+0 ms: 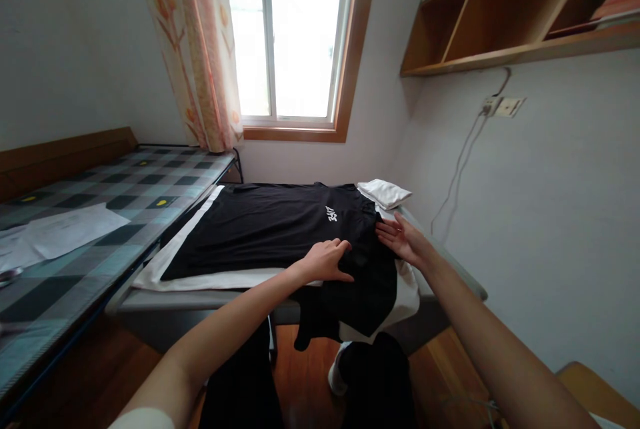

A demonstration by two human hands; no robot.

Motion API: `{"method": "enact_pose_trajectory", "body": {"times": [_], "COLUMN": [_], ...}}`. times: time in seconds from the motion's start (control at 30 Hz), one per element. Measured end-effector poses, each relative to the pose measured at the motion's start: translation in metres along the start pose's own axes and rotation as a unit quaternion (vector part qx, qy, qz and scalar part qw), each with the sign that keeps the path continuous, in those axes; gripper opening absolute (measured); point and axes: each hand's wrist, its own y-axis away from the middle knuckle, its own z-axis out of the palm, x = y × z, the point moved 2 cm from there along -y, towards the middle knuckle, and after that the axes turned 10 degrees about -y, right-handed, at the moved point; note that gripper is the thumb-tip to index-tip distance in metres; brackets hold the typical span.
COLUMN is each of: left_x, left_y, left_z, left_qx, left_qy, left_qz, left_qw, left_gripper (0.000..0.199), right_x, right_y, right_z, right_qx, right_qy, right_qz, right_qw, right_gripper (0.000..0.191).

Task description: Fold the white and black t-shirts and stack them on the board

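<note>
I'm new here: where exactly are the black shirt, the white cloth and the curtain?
Black shirt (270, 226): head view, on its spread-out body.
White cloth (384, 194): head view, middle of its top face.
Curtain (206, 49): head view, middle of its hanging fabric.

Wears a short white sleeve (143, 418) on the left arm (210, 339), plain-edged and ending high up. Shows a sliver of white cloth (603, 422) by the right arm (470, 316). Goes bare down to left hand (327, 260) and right hand (403, 240). Wears plain black trousers (377, 382) and white footwear (337, 377), partly hidden.

Floral curtain (207, 49) beside window (305, 36), papers (70, 229) on checkered bed (185, 166), wooden shelf (493, 16) above wall socket (507, 107)
</note>
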Motion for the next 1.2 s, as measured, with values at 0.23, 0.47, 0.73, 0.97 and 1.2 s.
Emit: {"method": "enact_pose_trajectory", "body": {"times": [0.23, 0.47, 0.73, 0.97, 1.2], "left_x": [-0.015, -0.047, -0.059, -0.061, -0.052], "left_y": [-0.025, -0.025, -0.019, -0.02, -0.018], "left_z": [0.008, 0.014, 0.01, 0.003, 0.006], "left_qx": [0.056, 0.022, -0.074, -0.073, -0.064], "left_qy": [0.115, 0.486, 0.427, 0.221, 0.333], "left_qz": [-0.176, -0.33, -0.273, -0.191, -0.183], "left_qw": [0.976, 0.809, 0.859, 0.954, 0.923], "left_gripper": [0.019, 0.033, 0.054, 0.038, 0.041], "right_x": [0.014, 0.036, 0.038, 0.012, 0.018], "right_y": [-0.03, -0.061, -0.066, -0.086, -0.092], "right_z": [0.026, 0.028, 0.027, -0.017, -0.031], "right_qx": [-0.048, -0.037, -0.066, -0.006, -0.036], "right_qy": [-0.01, 0.111, 0.199, 0.457, 0.623], "right_qz": [0.016, -0.029, -0.014, -0.141, -0.166], "right_qw": [0.999, 0.993, 0.978, 0.878, 0.764], "right_gripper": [0.026, 0.025, 0.041, 0.019, 0.025]}}
